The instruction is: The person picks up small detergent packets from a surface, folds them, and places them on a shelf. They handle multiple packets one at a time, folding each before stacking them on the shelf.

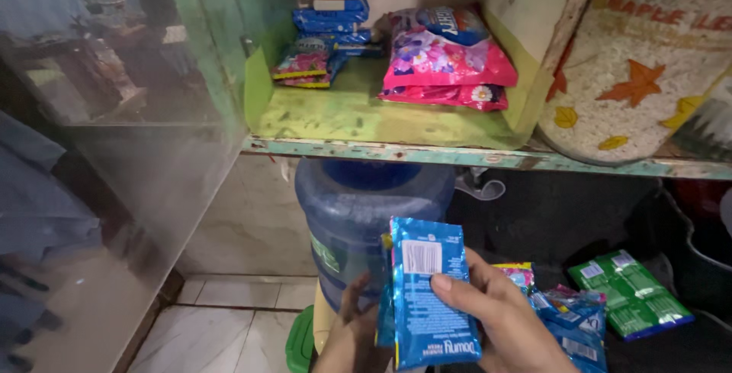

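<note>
Holding a blue sachet (429,297) up in front of the chest, both hands are working at the bottom of the frame, below a worn green shelf (366,121). The sachet faces back-side out with its white barcode patch toward the camera, and there looks to be at least one more blue sachet tucked behind it on the left, so my guess is they're being squared up into a little stack, the way the ones on the shelf already are.

The right hand (507,320) comes in from the lower right, thumb pressed flat across the front of the sachet and the other fingers wrapped behind it, a firm pinch. The left hand (352,327) rises from below with fingers pointing up, resting against the left edge of the sachets (it seems to steady them, though whether it really grips is hard to tell since the sachet hides most of it).

Up on the shelf sit pink packs (450,60), stacked flat near the right wall, and a pile of blue packs (332,15) pushed to the back. Behind the hands stands a big blue water jug (358,205). Loose sachets (572,312) and green ones (629,293) lie on a dark surface just right of the right hand.
</note>
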